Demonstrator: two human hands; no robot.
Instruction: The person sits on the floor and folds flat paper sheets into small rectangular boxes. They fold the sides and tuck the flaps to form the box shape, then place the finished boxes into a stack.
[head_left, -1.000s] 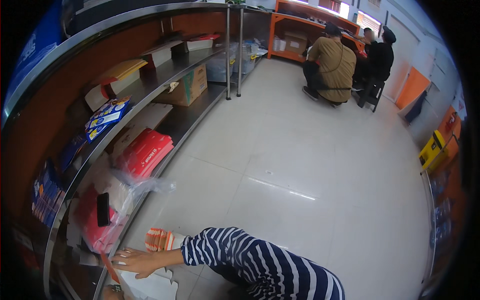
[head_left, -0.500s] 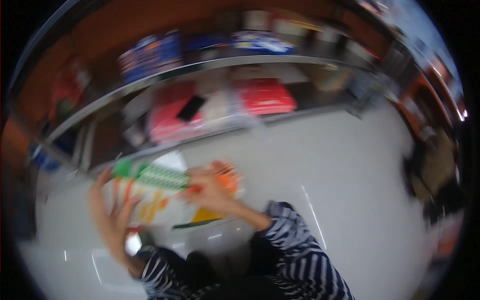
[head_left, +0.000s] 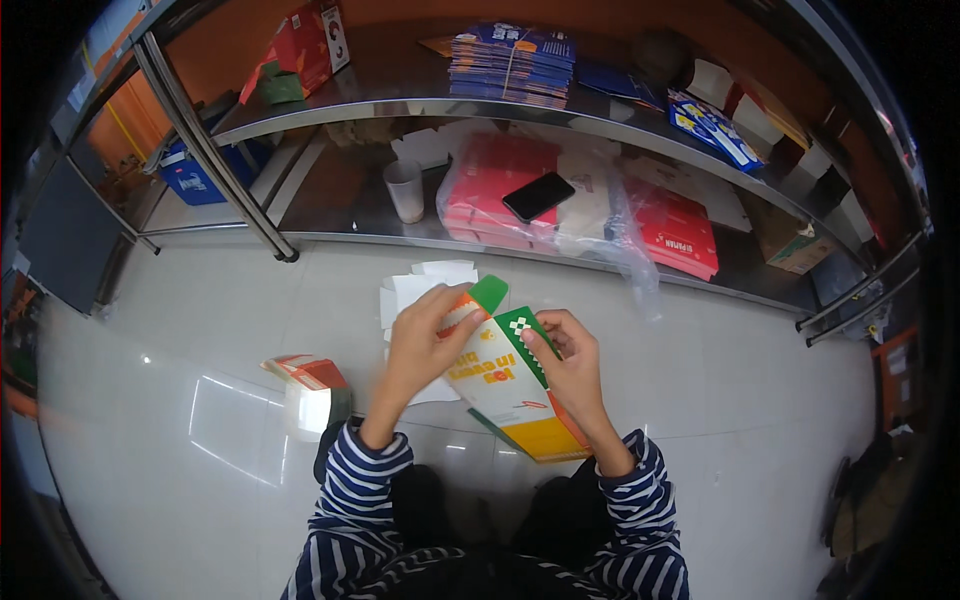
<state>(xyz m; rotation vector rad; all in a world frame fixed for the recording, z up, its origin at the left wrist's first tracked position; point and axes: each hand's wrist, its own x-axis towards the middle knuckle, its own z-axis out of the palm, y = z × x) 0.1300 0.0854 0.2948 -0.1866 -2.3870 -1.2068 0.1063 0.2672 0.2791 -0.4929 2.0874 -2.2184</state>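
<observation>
The person's left sleeve (head_left: 345,505) and right sleeve (head_left: 640,510) are dark navy with narrow white stripes. The stripes circle the forearms, bending and bunching where the loose, soft cloth creases. The cuffs (head_left: 372,452) are cut from the same striped cloth and end short of the left hand (head_left: 425,335) and the right hand (head_left: 575,370), which are both bare, with slender fingers. Plain, nearly black cloth covers the legs (head_left: 415,500). The front of the body (head_left: 490,575) looks dark too, edged with striped fabric.
</observation>
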